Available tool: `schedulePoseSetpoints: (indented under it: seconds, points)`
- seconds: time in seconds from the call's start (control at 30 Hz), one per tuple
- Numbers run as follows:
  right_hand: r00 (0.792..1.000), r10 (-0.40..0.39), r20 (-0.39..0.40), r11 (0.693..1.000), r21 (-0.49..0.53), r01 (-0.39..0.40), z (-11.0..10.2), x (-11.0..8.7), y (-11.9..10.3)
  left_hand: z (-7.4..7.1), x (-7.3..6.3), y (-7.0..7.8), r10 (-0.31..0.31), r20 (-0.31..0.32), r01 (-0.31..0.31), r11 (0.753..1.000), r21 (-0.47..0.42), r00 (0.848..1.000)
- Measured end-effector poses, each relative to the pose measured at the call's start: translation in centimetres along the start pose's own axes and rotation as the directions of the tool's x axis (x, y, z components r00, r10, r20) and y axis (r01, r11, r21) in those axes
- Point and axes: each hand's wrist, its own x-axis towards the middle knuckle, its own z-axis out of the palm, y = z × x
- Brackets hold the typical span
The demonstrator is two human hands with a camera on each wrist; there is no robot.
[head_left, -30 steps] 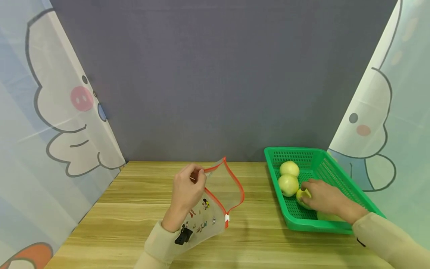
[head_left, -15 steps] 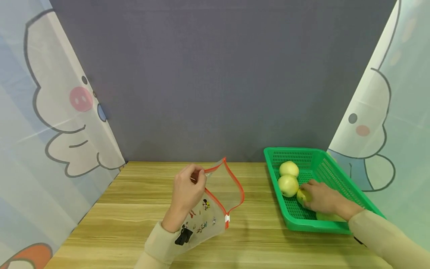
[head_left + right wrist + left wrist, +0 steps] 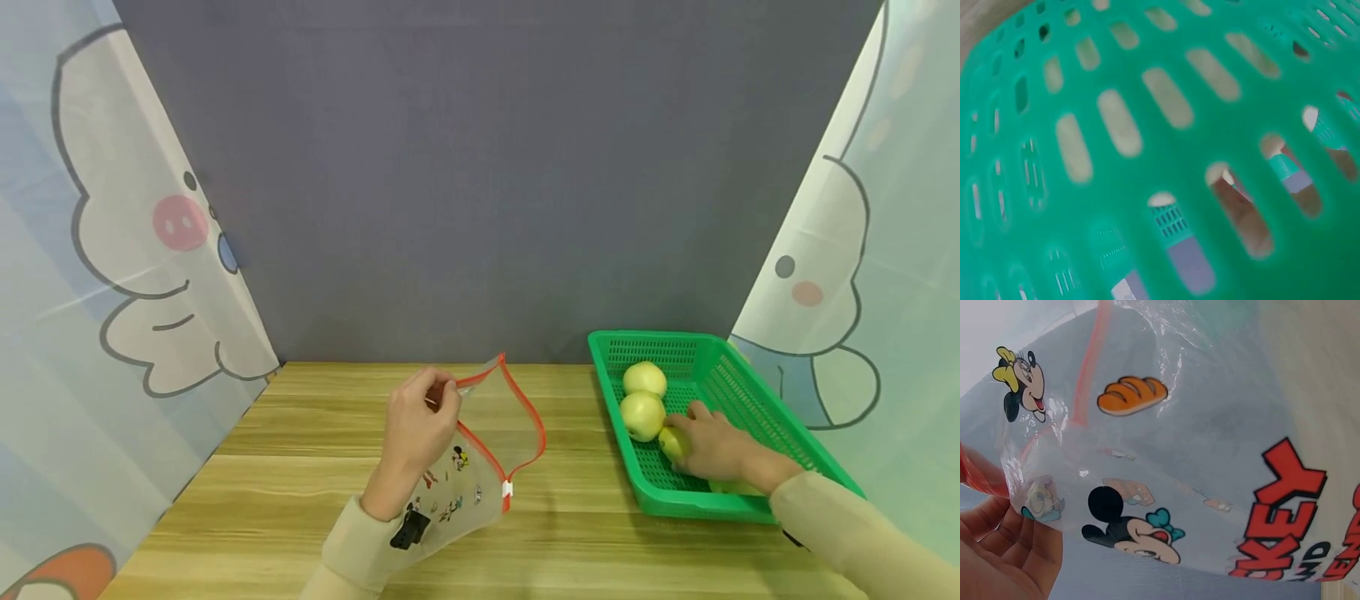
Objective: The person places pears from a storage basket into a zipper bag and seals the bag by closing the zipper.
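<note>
Left fingers (image 3: 997, 531) grip bag (image 3: 1210, 469), right fingers (image 3: 696, 427) fruit (image 3: 672, 447); only left wrist view shows lettering (image 3: 1288, 478).

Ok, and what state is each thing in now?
Zip bag: open-mouthed
Slider: at the mouth's near end
Left hand: pinching the bag's rim
Basket: upright, holding fruit
Two far fruits: in the basket, unheld
Third fruit: in the right hand's grip
Near fruit: largely hidden
</note>
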Motion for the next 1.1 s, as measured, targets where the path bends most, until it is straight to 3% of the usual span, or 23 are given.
schedulePoseSetpoints:
  seconds: [0.57, 0.9, 1.1]
  points:
    - [0.999, -0.024, 0.023, 1.0, 0.004, 0.024, 0.8, -0.1, -0.2, 0.0, 0.0, 0.2, -0.009, 0.006, 0.009, 1.0, -0.006, 1.0]
    - [0.993, -0.076, 0.092, 0.987, 0.146, 0.062, 1.6, 0.6, -1.4, -0.1, 0.0, 0.2, -0.005, 0.002, 0.005, 1.0, -0.001, 1.0]
    - [0.988, -0.101, 0.114, 0.983, 0.167, 0.081, 2.0, 0.7, -1.5, -0.1, -0.1, 0.3, -0.007, 0.004, 0.007, 1.0, 0.002, 1.0]
